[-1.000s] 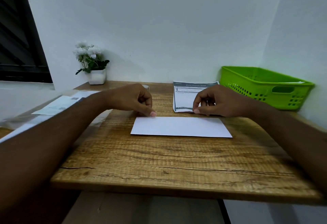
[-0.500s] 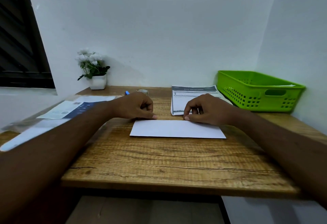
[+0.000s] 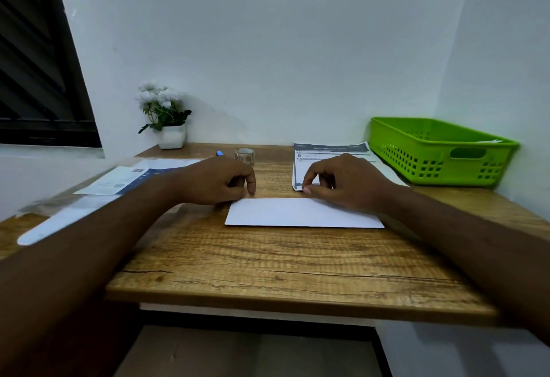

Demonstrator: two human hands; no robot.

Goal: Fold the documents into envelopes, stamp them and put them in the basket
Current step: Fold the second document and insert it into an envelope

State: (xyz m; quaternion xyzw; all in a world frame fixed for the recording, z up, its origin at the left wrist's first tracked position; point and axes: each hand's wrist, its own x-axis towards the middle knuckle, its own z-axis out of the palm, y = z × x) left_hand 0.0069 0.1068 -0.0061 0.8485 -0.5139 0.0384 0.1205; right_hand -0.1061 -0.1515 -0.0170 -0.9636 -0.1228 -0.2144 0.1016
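Head view: folded sheet (image 3: 303, 213) flat on table (image 3: 268, 266), long axis L–R. L hand (image 3: 218, 181), fingers curled, pinches far-left corner; R hand (image 3: 345, 181) pinches far edge. Basket (image 3: 440, 153) far right, nearer R hand.

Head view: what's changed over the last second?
The right hand slid left along the far edge of the white paper, toward its middle; the left hand edged toward the far-left corner. Nothing taken or released. Paper, document stack and green basket stayed put.
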